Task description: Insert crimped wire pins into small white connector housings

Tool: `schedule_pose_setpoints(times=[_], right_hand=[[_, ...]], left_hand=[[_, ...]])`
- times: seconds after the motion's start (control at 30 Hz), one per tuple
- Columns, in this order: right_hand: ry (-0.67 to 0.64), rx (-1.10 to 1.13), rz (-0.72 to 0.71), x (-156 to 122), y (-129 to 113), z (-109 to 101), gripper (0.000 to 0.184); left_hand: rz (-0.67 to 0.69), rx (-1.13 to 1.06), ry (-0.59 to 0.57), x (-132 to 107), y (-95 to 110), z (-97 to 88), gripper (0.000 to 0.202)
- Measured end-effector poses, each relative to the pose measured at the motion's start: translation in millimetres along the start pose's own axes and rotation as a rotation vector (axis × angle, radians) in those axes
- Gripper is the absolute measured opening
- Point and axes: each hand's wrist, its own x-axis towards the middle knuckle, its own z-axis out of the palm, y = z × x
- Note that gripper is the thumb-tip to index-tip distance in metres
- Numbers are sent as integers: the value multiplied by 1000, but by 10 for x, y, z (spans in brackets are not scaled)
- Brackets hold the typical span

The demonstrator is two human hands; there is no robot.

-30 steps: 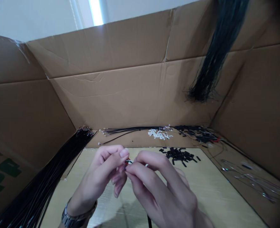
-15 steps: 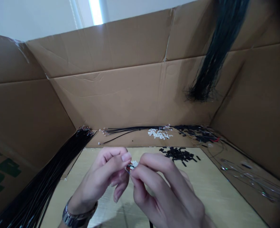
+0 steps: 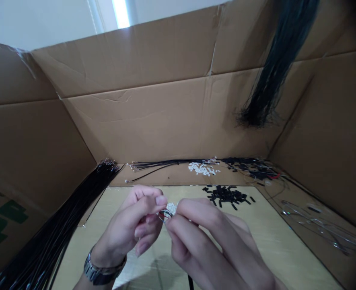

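Observation:
My left hand, with a metal watch on its wrist, pinches between thumb and index finger. Fine coloured wires, red and dark among them, run from these fingertips to my right hand. Its thumb and index finger are closed on the other side of the wires. Below that hand a black cable hangs down, partly hidden. White connector pieces lie on the board just beyond my fingertips. Whether the left fingertips also hold a connector cannot be made out.
Black cables lie bundled along the left, more cables at the back. White connectors and short black tubes form piles behind my hands. Eyeglasses lie right. Dark wires hang over the cardboard wall.
Both hands stay close together. The left hand's lower fingers have curled inward, and a little more of the coloured wires shows between the fingertips. The view has shifted slightly.

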Motion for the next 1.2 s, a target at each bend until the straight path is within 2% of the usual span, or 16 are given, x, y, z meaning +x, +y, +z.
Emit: schedule_pose_setpoints(times=[0.13,0.3,0.43,0.57,1.2], right_hand=[[-63,19,12,69,36,-13,8],[-71,0,-4,135,37,2,13],[-37,-45,-3,82,11,6,8],[-25,-62,8,23,-22,14,13],[-109,1,-50,41,66,-53,15]], left_hand=[[7,-8,21,6,10,37,49],[-18,14,14,10,21,25,48],[-32,16,-16,23,24,1,46],[-43,-11,-46,42,16,-28,44],[-78,-22,-54,106,-6,-46,42]])
